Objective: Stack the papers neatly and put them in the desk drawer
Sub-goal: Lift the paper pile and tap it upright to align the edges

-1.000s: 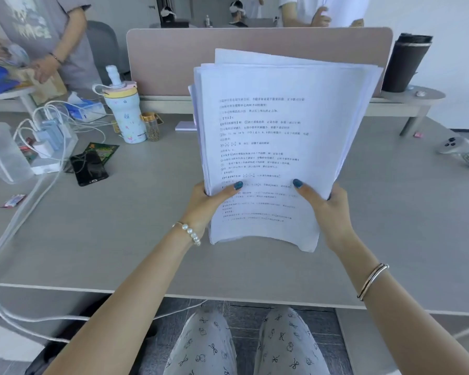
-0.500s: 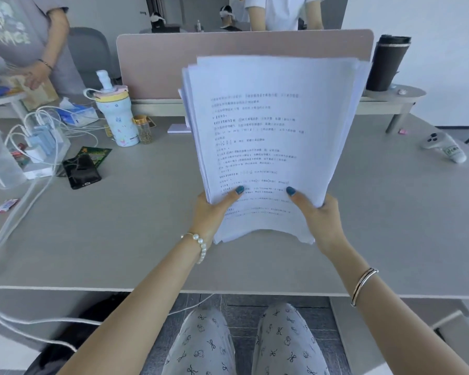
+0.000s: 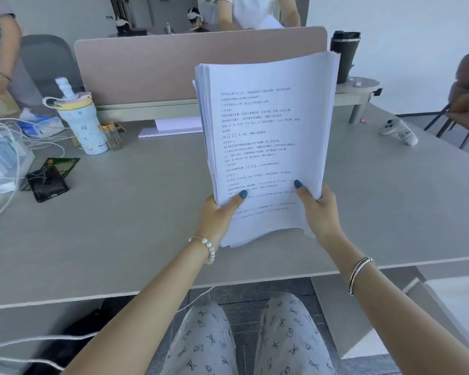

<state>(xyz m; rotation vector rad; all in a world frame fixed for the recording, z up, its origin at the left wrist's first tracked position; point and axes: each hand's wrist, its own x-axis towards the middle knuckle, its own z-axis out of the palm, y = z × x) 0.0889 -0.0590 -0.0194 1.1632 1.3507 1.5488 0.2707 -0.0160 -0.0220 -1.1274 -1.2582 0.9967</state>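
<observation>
Papers (image 3: 268, 147) held upright above worktop (image 3: 146, 226), 12 o'clock of lap. Left hand (image 3: 218, 215) and right hand (image 3: 318, 209) clamped on lower corners. Risk: top fans, bottom curls; loosened grip spills sheets. Drawer not visible.

Bare arms, teal-painted nails; a pearl bracelet (image 3: 208, 247) on the left wrist, silver bangle (image 3: 359, 273) (doubled, it seems) right; bow-printed grey trousers (image 3: 244, 345).

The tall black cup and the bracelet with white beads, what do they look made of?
Cup: probably matte plastic or coated metal; dark, dull, no glare. Bracelet on the left wrist: glossy round white beads, pearl-like; real or imitation can't be told.
</observation>
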